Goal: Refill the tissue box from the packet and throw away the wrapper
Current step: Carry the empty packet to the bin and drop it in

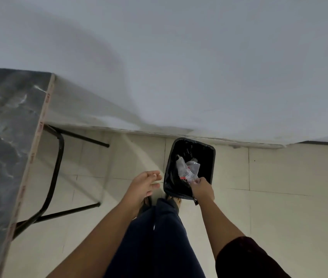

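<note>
A clear crumpled plastic wrapper (188, 167) with red print hangs inside the mouth of a black bin (171, 157) lined with a black bag, standing on the tiled floor by the wall. My right hand (202, 189) pinches the wrapper's lower end, right over the bin's near rim. My left hand (146, 184) hovers to the left of the bin with its fingers apart and nothing in it. The tissue box is not in view.
A dark marble-patterned table (4, 137) with black metal legs (57, 167) fills the left side. A white wall (179, 67) stands behind the bin. My legs in dark trousers (159, 237) and my feet are just in front of the bin.
</note>
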